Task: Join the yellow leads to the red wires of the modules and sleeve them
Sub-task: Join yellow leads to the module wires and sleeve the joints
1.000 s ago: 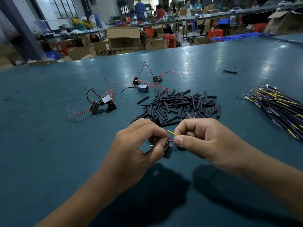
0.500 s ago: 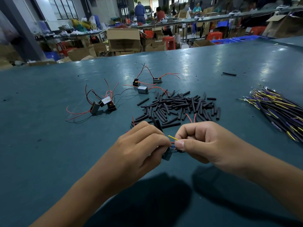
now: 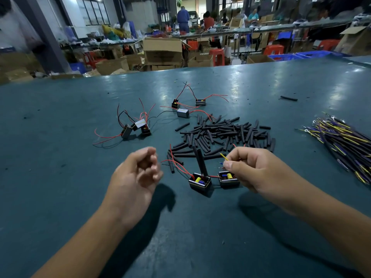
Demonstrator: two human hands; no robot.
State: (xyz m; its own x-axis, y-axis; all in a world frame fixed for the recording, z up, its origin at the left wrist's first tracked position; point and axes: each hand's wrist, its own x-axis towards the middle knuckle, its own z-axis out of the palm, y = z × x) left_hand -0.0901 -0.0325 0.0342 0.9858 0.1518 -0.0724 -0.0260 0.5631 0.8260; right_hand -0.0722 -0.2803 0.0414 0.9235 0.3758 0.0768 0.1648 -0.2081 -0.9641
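On the near middle of the teal bench (image 3: 60,177), two small black modules sat side by side, open tops showing yellow and blue parts. The left module (image 3: 200,182) had a black sleeve (image 3: 201,163) standing up from it and a red wire (image 3: 178,165) curving away to the left. The right module (image 3: 228,179) lay just beneath the right hand (image 3: 255,169), whose thumb and fingers pinched a yellow lead (image 3: 223,156), its tip poking out toward the far left. The left hand (image 3: 136,177) hovered above the bench to the left of the modules, blurred, its fingers loosely curled and holding nothing.

Just beyond the hands lay a loose heap of short black sleeves (image 3: 226,133), some scattered toward the near left. Far left of the heap, a cluster of three modules (image 3: 138,128) trailed red and black wires; another cluster of three (image 3: 186,107) sat farther back. Along the right edge of the bench lay a bundle of yellow and dark leads (image 3: 341,141). One stray sleeve (image 3: 288,98) lay alone at the far right. Beyond the bench stood cardboard boxes (image 3: 162,53), red stools (image 3: 216,56) and blue crates (image 3: 301,56), with people working at a long table behind.
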